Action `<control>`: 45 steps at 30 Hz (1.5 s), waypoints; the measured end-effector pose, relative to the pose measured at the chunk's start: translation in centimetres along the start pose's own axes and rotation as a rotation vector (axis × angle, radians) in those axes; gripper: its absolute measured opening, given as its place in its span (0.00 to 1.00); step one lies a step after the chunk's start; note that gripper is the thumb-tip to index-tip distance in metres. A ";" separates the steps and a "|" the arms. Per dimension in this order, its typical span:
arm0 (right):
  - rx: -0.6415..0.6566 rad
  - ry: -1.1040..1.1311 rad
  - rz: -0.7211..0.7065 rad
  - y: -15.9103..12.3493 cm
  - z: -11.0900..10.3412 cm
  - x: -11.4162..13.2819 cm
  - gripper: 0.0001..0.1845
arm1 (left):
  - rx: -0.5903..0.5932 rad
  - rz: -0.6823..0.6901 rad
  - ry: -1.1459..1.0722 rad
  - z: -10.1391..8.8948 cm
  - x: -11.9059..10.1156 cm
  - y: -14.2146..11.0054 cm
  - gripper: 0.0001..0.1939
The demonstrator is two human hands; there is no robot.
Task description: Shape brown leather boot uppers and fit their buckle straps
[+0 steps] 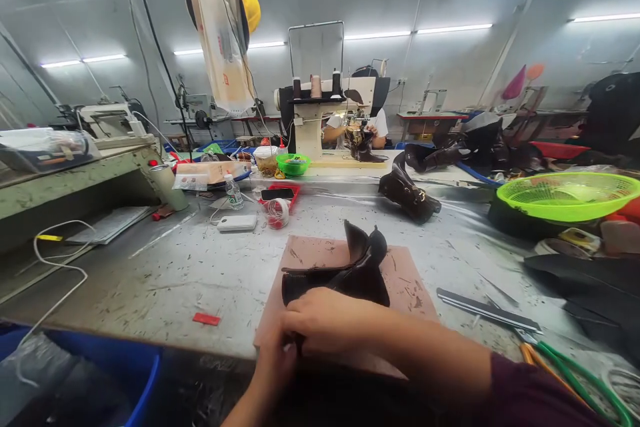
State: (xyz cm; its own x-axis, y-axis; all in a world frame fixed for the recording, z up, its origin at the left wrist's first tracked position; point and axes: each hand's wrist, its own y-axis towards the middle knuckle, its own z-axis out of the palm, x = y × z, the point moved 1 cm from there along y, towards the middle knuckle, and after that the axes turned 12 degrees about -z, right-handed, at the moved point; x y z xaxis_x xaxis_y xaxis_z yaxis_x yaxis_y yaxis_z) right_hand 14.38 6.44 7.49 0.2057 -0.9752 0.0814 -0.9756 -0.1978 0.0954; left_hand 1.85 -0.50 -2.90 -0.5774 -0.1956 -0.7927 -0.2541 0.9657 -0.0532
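A dark brown leather boot upper (345, 277) lies on a pinkish cutting board (407, 283) at the table's front, its two flaps standing up at the far end. My right hand (320, 317) is closed over the near left edge of the leather, its fingertips tucked out of sight. Just below and left of it, my left hand (277, 350) is closed at the same edge, fingers curled against the right ones. A small dark bit shows between the hands. Whether it is leather or a separate thing, I cannot tell.
Scissors with green handles (570, 367) and a dark strip (487, 310) lie at right. A red piece (207, 319) is at left. Behind are a buckled boot upper (407, 193), a power bank (237, 223), a green basket (570, 197) and a sewing machine (310, 127). A person sits beyond.
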 end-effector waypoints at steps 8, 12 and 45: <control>-1.143 0.008 0.232 -7.9 -4.7 1.4 0.12 | 0.241 0.588 -0.052 -9.8 -14.5 2.5 0.10; -1.132 -0.076 0.309 -12.4 -5.5 3.3 0.12 | 0.466 0.786 0.411 -8.5 -21.9 3.5 0.14; -0.499 -0.047 0.538 -19.3 -7.7 6.5 0.08 | 0.658 0.850 0.949 0.2 -29.5 4.5 0.10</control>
State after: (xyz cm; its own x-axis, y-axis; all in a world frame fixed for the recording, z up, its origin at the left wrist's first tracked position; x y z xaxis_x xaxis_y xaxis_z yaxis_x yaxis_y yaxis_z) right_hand 35.11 4.71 13.80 -0.3058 -0.9303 0.2027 -0.7873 0.3668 0.4957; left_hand 17.91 9.63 20.12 -0.7259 0.6865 -0.0421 0.6728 0.6959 -0.2512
